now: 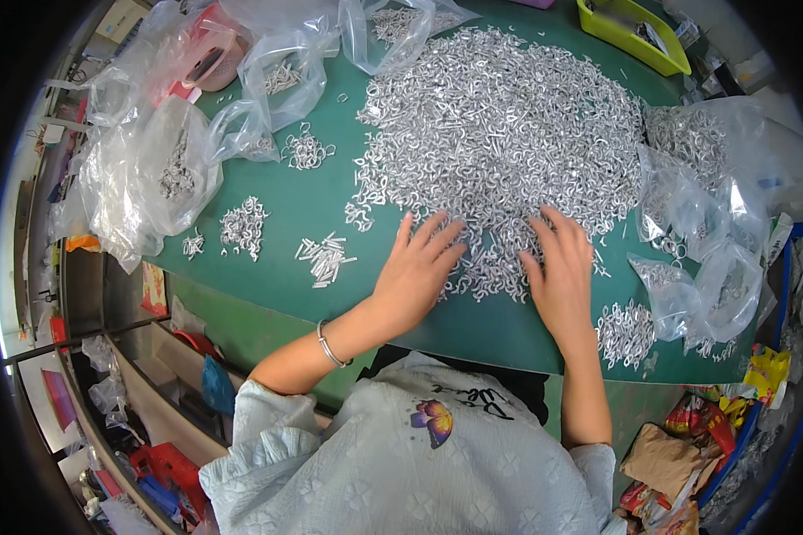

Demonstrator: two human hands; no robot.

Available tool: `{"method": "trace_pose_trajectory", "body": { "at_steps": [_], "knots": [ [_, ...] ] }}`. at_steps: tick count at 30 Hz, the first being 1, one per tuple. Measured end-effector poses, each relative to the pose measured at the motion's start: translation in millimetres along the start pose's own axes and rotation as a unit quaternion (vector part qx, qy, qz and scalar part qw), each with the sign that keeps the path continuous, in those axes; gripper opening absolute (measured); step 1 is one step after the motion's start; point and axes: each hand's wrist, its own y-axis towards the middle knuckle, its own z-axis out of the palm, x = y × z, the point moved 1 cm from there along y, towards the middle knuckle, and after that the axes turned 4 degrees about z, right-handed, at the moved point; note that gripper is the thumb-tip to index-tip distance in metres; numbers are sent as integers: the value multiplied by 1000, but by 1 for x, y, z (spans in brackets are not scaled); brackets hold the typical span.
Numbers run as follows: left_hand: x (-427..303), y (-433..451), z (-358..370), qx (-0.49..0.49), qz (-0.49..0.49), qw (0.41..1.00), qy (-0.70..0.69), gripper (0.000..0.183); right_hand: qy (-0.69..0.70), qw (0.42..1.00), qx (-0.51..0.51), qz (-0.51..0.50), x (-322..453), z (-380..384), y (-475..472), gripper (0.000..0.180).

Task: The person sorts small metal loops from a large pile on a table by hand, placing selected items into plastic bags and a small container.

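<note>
A large heap of small silvery metal pieces (502, 127), many of them curved, covers the middle of the green tabletop (288, 194). At its near left edge my left hand (418, 267) rests with fingers spread, a bangle on the wrist. My right hand (562, 267) touches the near right edge, its fingers apart and bent over the pieces. Between both hands a part of the heap reaches towards me. Left of my left hand lie a small pile of straight metal pieces (326, 259) and a pile of curved pieces (243, 227). A pile of pointed oval links (626, 334) lies right of my right wrist.
Clear plastic bags with metal pieces stand at the left (167, 167) and right (729, 267). A pink basket (217, 63) is at the back left, a yellow-green tray (632, 40) at the back right. A small pile of ring-like pieces (306, 150) lies near the left bags.
</note>
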Motion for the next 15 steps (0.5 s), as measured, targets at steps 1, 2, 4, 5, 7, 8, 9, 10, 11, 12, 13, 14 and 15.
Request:
{"method": "trace_pose_trajectory", "body": {
  "at_steps": [1, 2, 4, 5, 7, 8, 9, 10, 11, 12, 13, 14, 15],
  "knots": [
    [-1, -1, -1, -18, -8, 1000, -1, 34, -3, 1000, 18, -8, 2, 4, -4, 38],
    [-2, -2, -1, -37, -14, 999, -2, 33, -6, 999, 36, -14, 2, 8, -11, 40],
    [-3, -1, -3, -80, -20, 996, -19, 32, -14, 996, 85, -36, 4, 9, -23, 41],
    [-3, 3, -4, -102, -15, 994, -36, 32, -11, 994, 94, -53, 5, 6, -28, 39],
    [-5, 11, -5, -123, -10, 991, -60, 31, -3, 989, 116, -90, 9, -2, -34, 35],
    [-7, 20, -2, -121, -5, 990, -67, 31, 43, 992, 91, -71, 4, -4, -34, 32],
    [-8, 31, 2, -118, 2, 990, -75, 30, 88, 993, 66, -51, -3, -7, -33, 30],
    [-6, 41, 6, -122, 16, 991, -58, 28, 133, 990, 39, -31, -8, -8, -30, 28],
    [-5, 48, 12, -109, 16, 993, -42, 27, 122, 992, -25, -2, -9, -7, -23, 24],
    [-3, 57, 17, -94, 18, 995, -27, 25, 104, 994, -36, 24, -11, -7, -16, 26],
    [-3, 61, 19, -80, 21, 997, -11, 24, 86, 994, -46, 49, -12, -7, -10, 29],
    [-3, 62, 20, -74, 22, 997, 1, 23, 60, 997, -28, 30, -11, -4, -7, 31],
    [-2, 61, 20, -74, 27, 997, 3, 23, 35, 999, -10, 11, -8, 0, -4, 34]
  ]
}}
